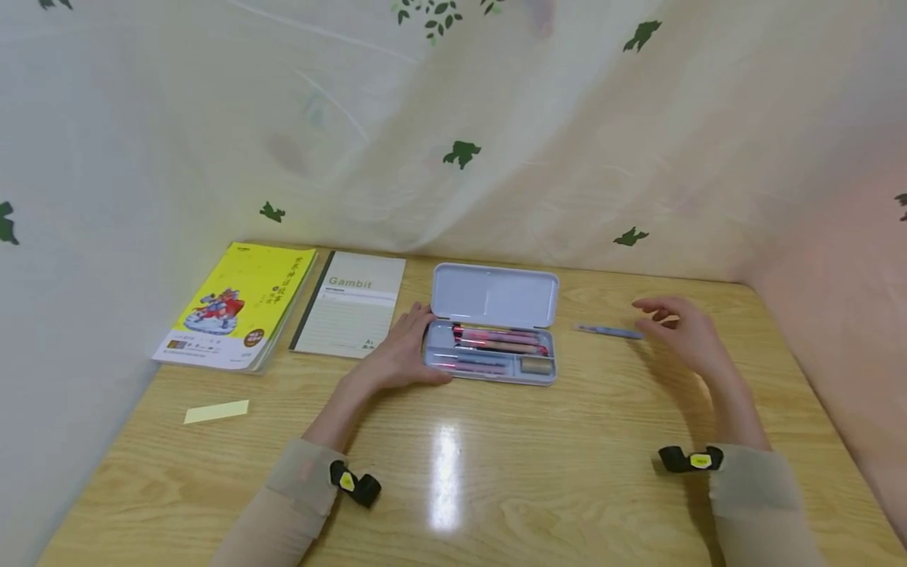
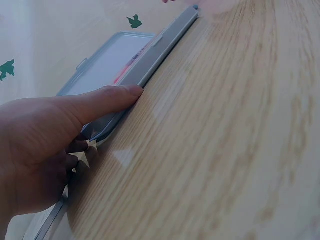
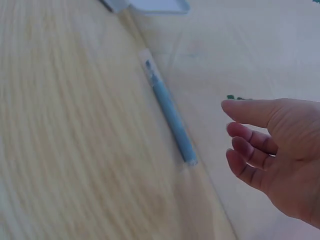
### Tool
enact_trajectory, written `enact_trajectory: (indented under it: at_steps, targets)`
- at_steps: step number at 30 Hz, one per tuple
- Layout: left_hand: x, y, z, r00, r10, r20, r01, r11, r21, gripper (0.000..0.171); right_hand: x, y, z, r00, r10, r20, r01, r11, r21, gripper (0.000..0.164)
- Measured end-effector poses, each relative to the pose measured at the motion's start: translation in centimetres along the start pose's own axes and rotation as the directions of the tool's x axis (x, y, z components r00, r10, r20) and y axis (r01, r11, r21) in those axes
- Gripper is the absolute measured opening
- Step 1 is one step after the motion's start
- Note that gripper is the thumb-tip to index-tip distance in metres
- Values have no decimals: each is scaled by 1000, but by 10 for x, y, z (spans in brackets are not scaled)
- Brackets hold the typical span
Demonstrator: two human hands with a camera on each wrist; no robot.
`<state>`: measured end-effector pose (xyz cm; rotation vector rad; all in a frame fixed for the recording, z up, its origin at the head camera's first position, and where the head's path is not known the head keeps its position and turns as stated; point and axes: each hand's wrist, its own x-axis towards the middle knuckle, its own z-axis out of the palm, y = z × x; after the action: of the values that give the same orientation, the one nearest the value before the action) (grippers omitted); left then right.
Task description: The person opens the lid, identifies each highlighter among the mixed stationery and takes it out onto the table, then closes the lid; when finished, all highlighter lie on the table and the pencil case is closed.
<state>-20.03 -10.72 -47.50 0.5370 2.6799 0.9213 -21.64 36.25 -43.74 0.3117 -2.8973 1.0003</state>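
Note:
A pale blue pencil case (image 1: 460,295) lies with its lid raised in the middle of the table. Several pens (image 1: 499,346) fill its long compartments, and a small tan block (image 1: 536,365) sits in the front right one. My left hand (image 1: 397,356) grips the case's left end, its thumb along the front wall in the left wrist view. To the right of the case lies a blue pen (image 3: 172,120) with a clear cap end. My right hand (image 1: 682,335) hovers just beside this pen, fingers loosely bent and holding nothing; the right wrist view shows a gap between them.
A yellow book (image 1: 265,276) and a white notebook (image 1: 354,315) lie left of the case. Nearer the front left is a pale yellow paper strip (image 1: 216,411). A light curtain (image 1: 354,118) with green leaf prints hangs along the table's back edge.

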Motion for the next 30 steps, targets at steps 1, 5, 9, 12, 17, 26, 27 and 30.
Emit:
enact_trajectory:
  at_steps: [1, 5, 9, 12, 17, 26, 27, 30]
  targets:
    - [0, 0, 0, 1000, 2, -1, -2, 1000, 3, 109, 0, -3, -1, 1000, 3, -17, -3, 1000, 12, 38]
    - [2, 1, 1, 1000, 13, -5, -13, 1000, 11, 107, -1, -16, -1, 996, 27, -85, -22, 998, 53, 39]
    - [3, 2, 1, 1000, 18, -5, -18, 1000, 6, 107, -2, -33, 1, 989, 54, -136, -40, 994, 101, 38]
    - [2, 2, 1, 1000, 19, -5, -19, 1000, -1, 108, -1, -44, 4, 986, 57, -156, -38, 992, 119, 36]
    - [2, 1, 2, 1000, 18, -11, -18, 1000, -15, 108, 4, -62, 12, 987, 52, -154, -25, 985, 173, 35]
    - [0, 2, 0, 999, 31, -21, -32, 999, -32, 104, 8, -89, 30, 992, -9, -128, 41, 968, 247, 33]
    - [0, 2, 0, 999, 28, -21, -29, 999, -35, 104, 9, -92, 33, 993, -16, -121, 47, 967, 252, 33]
    - [-1, 2, -1, 1000, 23, -15, -23, 999, -39, 104, 8, -98, 41, 994, -36, -101, 61, 965, 255, 31]
